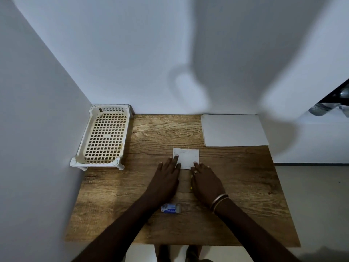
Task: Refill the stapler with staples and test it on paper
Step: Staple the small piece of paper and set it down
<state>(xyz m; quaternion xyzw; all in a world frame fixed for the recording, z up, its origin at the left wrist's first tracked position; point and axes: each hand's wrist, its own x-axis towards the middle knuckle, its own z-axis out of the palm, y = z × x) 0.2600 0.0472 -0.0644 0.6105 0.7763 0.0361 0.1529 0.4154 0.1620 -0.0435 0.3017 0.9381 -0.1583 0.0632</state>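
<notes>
Both flat, left hand (166,176), right hand (205,180); square paper (188,156)

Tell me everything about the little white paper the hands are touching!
The little paper is white, thin and roughly square, with faint marks or creases too small to read. It lies flat near the middle of the wooden table. The left hand rests straight fingers on its left edge, and the right hand touches its near right corner.

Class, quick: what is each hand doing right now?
Left hand: open, fingers flat on the small white square paper.
Right hand: open, fingertips touching the same paper.
</notes>
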